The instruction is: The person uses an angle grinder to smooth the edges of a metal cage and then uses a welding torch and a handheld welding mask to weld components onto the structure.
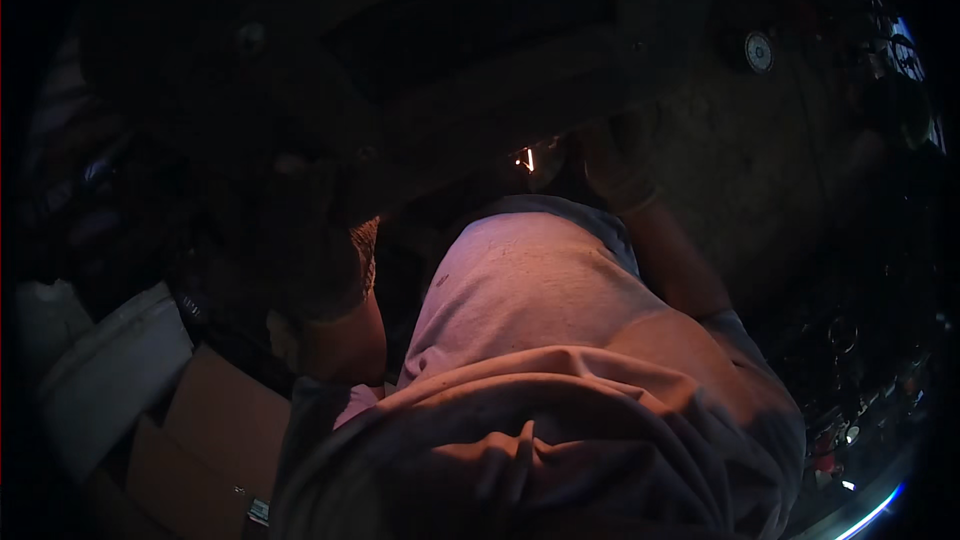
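The view is very dark. A large dark panel with a rectangular window [470,25] and small round fasteners fills the top middle. Just below its lower edge a small bright orange glow [530,159] lights my shirt front. My right hand [617,165], which appears gloved, is right beside the glow; its fingers are lost in shadow. At the panel's lower left, my left hand [335,250] wears a rough-textured glove lit along one edge. Darkness hides its fingers too, so what either hand holds does not show.
Cardboard pieces [225,415] and a whitish container [120,370] are at the lower left. A small round pale disc [759,53] shows at the upper right. Dim clutter [850,380] lies along the right side, with a bright bluish strip [870,513] at the lower right rim.
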### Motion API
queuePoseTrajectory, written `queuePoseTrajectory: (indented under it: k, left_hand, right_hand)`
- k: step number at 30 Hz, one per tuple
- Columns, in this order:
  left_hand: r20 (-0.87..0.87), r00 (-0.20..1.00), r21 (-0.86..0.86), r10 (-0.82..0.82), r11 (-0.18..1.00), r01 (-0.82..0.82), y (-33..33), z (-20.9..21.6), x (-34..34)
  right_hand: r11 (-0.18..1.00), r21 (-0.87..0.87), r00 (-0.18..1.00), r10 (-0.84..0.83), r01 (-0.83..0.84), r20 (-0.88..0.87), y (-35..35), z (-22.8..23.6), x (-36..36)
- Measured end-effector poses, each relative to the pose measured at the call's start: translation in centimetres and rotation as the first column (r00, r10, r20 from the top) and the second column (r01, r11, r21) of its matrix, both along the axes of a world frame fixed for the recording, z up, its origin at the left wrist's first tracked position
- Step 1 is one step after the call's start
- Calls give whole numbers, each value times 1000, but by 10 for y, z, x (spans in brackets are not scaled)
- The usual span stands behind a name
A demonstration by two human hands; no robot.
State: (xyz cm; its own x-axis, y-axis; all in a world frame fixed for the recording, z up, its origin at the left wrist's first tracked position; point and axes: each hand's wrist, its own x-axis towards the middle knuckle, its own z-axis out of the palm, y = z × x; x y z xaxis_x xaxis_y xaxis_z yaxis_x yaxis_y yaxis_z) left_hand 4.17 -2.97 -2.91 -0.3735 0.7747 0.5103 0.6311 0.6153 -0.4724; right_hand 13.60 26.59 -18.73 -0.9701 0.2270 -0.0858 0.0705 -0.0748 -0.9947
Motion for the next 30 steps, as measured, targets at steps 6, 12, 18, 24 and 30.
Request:
queuePoseTrajectory:
  k: [6, 12, 18, 24, 30]
  left_hand:
    - [222, 975, 359, 15, 929, -96, 31, -5, 12]
    - [231, 973, 338, 19, 936, -99, 23, -7, 12]
    - [323, 930, 322, 178, 903, -285, 15, -13, 23]
    - [192, 979, 273, 74, 954, -126, 19, -7, 11]
    - [171, 983, 256, 73, 960, -116, 25, -4, 10]
  right_hand:
    - [1000, -9, 988, 8, -9, -154, -2, 7, -12]
    - [997, 80, 991, 21, -11, -132, -2, 3, -10]
    - [995, 53, 992, 88, -84, -85, 1, 0, -10]
    - [953, 301, 979, 18, 45, -202, 1, 15, -11]
    - [980, 200, 982, 44, -6, -185, 2, 18, -15]
